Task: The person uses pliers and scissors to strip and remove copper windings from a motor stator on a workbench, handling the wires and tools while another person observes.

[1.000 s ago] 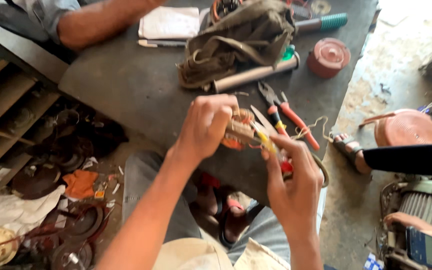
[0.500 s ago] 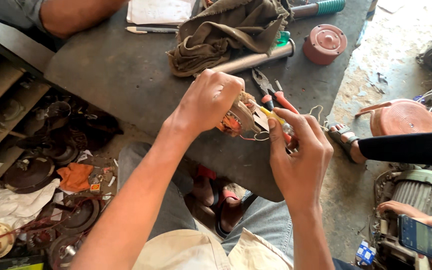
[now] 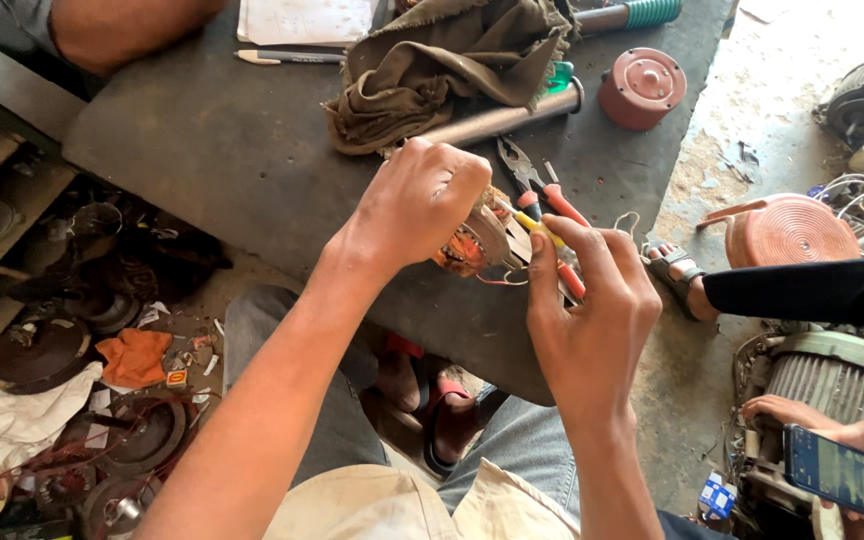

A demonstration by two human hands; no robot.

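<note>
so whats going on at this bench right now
A person seated at a dark workbench grips a small copper-wound motor part in the left hand. The right hand works at its wires with a yellow-handled tool. Red-handled pliers, a rag and a metal pipe lie just behind.

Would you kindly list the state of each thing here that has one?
left hand: closed around the small wound coil
right hand: fingers pinching at the coil's wires
pliers: lying on the table, jaws shut
cloth: crumpled
phone: screen lit, held by another person
</note>
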